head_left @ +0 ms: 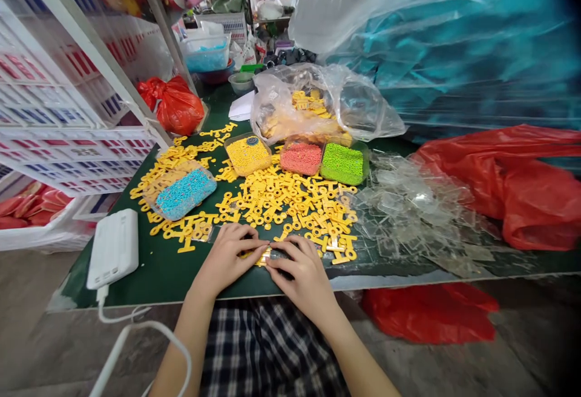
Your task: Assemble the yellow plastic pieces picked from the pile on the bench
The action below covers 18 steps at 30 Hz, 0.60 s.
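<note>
My left hand and my right hand meet at the table's front edge, fingertips bent together around a small yellow piece. A clear thin piece seems to lie by the right fingers. Just beyond my hands spreads a heap of yellow plastic pieces with ring ends. Clear trays hold blue beads, yellow beads, pink beads and green beads. To the right lies a pile of clear flat plastic pieces.
A white power bank with a cable lies on the green table at left. Behind the trays sits a clear bag of yellow pieces. Red bags lie at right, white crates stand left, and blue wrapped goods rise behind.
</note>
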Tool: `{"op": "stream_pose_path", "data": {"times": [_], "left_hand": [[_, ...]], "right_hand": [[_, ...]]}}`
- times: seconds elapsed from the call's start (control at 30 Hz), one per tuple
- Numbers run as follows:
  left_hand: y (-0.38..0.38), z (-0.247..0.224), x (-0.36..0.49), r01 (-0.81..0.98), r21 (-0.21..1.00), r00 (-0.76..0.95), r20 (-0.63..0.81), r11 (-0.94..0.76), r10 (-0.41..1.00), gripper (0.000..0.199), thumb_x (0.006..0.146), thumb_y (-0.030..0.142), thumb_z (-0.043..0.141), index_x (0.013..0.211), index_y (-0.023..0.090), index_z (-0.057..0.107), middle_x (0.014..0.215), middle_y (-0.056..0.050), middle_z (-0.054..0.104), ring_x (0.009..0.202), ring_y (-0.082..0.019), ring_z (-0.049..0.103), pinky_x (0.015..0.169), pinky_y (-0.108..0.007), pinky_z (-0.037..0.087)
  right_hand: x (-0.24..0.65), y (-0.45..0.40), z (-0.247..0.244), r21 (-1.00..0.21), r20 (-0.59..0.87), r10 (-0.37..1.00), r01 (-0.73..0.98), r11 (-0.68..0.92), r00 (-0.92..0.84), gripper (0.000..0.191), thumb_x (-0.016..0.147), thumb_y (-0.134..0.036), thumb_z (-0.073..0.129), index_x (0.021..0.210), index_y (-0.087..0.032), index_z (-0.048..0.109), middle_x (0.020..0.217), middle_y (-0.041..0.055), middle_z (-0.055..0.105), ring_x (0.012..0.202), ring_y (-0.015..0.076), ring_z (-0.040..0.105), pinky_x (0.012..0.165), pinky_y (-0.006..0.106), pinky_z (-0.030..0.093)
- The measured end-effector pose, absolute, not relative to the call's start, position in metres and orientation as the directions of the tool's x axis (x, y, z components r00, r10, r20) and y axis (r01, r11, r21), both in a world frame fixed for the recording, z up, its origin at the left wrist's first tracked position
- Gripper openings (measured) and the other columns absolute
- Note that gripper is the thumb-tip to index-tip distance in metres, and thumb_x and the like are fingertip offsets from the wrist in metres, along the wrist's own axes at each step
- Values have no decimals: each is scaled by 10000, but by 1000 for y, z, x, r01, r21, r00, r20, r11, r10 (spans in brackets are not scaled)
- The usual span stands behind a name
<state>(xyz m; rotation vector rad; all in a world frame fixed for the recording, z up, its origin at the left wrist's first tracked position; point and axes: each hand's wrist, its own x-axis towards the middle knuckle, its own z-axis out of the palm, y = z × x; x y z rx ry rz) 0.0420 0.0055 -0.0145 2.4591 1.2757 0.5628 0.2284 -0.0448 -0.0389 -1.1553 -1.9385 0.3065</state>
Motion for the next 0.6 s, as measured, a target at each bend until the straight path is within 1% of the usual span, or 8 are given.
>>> {"op": "stream_pose_path", "data": {"times": [0.13,0.27,0.4,0.5,0.6], "left_hand": [[6,-13,40,711,374,545,242,-595,803,217,934,330,560,946,295,774,947,-21,677,877,-186,544,829,-352,387],[5,-11,40,707,302,574,283,-640,768,218,933,313,555,998,320,763,949,-21,681,868,-191,544,834,-370,390],[1,-8,41,701,226,601,325,-677,731,251,943,276,518,1019,299,755,999,-40,692,891,-204,554,850,-393,399],[-3,-9,37,701,214,605,327,-680,726,274,953,272,492,1095,281,726,1094,-52,691,956,-222,567,874,-404,418],[-5,-13,28,721,252,575,302,-646,760,311,959,286,474,1199,295,672,1171,-50,674,1020,-234,565,906,-414,436]], "right_hand": [[228,-44,-38,-574,536,816,616,539,-215,93,861,-170,665,824,-240,715,1066,13,702,1015,223,529,878,403,452],[227,-44,-38,-560,548,809,625,543,-213,85,855,-181,675,823,-247,718,1052,12,707,992,219,537,860,398,457],[228,-44,-37,-555,535,816,637,535,-219,85,855,-189,677,829,-254,724,1042,17,708,998,214,539,861,389,466],[228,-44,-37,-552,533,816,639,536,-224,86,854,-186,677,839,-255,725,1045,20,705,1008,212,540,875,391,466],[227,-44,-37,-558,544,812,632,538,-212,81,858,-191,676,835,-253,723,1041,18,705,1001,211,541,865,387,467]]}}
